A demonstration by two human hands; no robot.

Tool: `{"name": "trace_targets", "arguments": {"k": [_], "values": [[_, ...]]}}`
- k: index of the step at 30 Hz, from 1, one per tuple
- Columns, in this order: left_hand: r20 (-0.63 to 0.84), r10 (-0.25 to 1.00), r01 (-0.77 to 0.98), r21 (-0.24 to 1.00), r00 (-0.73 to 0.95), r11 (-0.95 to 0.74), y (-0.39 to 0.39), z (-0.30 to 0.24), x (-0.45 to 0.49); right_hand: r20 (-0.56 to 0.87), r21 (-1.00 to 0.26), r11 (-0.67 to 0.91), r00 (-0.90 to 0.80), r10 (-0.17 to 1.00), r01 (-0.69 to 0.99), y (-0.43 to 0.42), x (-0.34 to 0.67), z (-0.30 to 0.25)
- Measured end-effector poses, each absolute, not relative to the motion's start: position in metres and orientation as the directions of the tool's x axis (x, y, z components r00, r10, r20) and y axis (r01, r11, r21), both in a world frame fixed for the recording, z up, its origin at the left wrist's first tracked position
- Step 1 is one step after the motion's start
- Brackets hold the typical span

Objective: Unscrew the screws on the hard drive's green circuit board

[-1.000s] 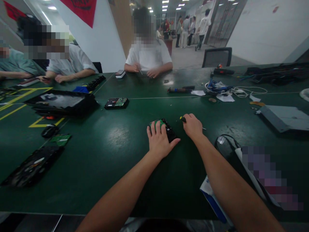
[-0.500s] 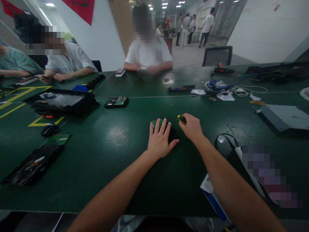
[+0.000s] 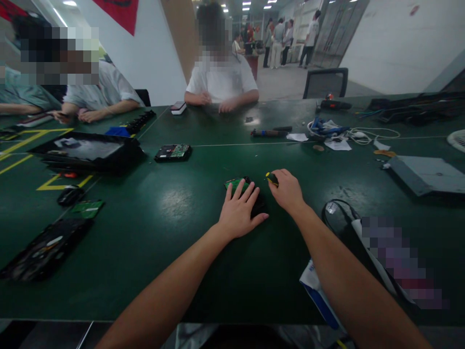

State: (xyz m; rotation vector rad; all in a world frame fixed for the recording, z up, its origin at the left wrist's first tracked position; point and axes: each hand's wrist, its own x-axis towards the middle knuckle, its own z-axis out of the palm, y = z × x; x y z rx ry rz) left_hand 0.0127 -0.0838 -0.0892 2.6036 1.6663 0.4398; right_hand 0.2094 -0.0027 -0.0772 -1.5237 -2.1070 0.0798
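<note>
Fingers [image 3: 238, 190] of the left hand [image 3: 234, 218] lie spread over a hard drive [image 3: 258, 207] on the tabletop [image 3: 145, 271], in from its near edge; those of the right hand [image 3: 286, 190] curl round a yellow-and-black screwdriver [image 3: 271, 179], beside the drive, its tip not visible. The step seems to be steadying the drive; using the tool would call for a firm left hold.

the black device [image 3: 258, 206] is largely covered by the spread left grip [image 3: 238, 211]. the yellow-and-black tool [image 3: 271, 179] is mostly enclosed in the right grip [image 3: 286, 190], its far end being hidden. the blue-and-white packet [image 3: 317, 296] is overlapped by the right forearm [image 3: 350, 264]. the round white object [image 3: 457, 140] is cut by the right edge. the head [image 3: 213, 36] of the person opposite [image 3: 222, 80] is pixelated.
</note>
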Motion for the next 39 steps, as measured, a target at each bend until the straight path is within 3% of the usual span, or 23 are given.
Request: {"name": "trace_targets", "arguments": {"k": [19,27,39], "values": [[0.205,0.874,0.872,0.135,0.441,-0.471,-0.082,-0.092,0.006,0.443,-0.287,0.430,-0.280,0.852,0.856,-0.007,0.208,-0.077],[0.207,0.869,0.855,0.181,0.449,-0.485,-0.089,-0.092,0.005,0.438,-0.282,0.436,-0.290,0.851,0.854,-0.003,0.209,-0.082],[0.201,0.689,0.629,0.290,0.697,-0.721,-0.095,-0.079,-0.010,0.399,-0.308,0.447,-0.313,0.862,0.840,-0.002,0.209,-0.081]]}}
